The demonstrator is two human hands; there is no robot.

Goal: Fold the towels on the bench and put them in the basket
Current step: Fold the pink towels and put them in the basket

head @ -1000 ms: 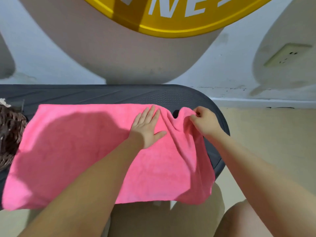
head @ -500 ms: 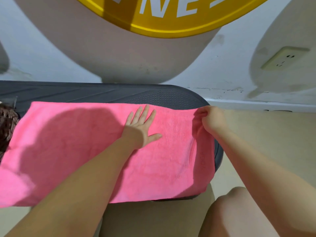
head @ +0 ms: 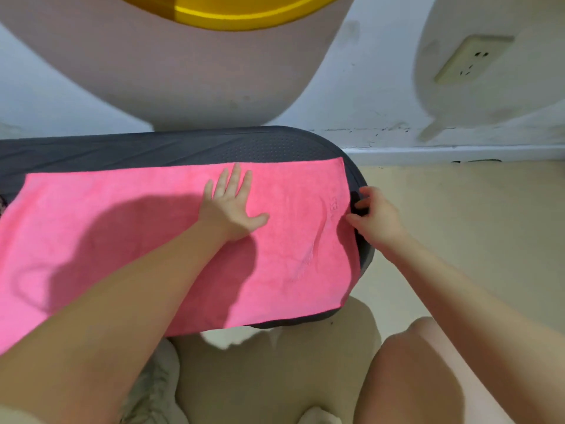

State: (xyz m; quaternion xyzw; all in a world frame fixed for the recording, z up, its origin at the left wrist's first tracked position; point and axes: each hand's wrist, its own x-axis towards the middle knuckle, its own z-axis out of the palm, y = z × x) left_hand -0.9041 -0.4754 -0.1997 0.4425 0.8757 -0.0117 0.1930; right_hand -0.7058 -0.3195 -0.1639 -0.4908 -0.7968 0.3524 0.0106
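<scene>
A pink towel (head: 290, 246) lies spread flat along the dark grey bench (head: 214, 145), its near edge hanging over the front. My left hand (head: 232, 206) presses flat on the towel's right half, fingers spread. My right hand (head: 379, 218) is at the middle of the towel's right edge, fingers apart over the bench end, thumb touching the hem. The towel's far right corner lies flat on the bench. Only a dark sliver of the wicker basket (head: 1, 205) shows at the left border.
The bench stands against a white wall with a socket (head: 467, 61) at the right. A yellow curved object (head: 232, 13) hangs above. Beige floor lies to the right, my knee (head: 412, 362) is below, and pale cloth (head: 153, 393) lies under the bench.
My right hand pulled the bunched right end of the towel out flat, let go of the far corner and dropped to the middle of the right edge. The left hand stayed pressing.
</scene>
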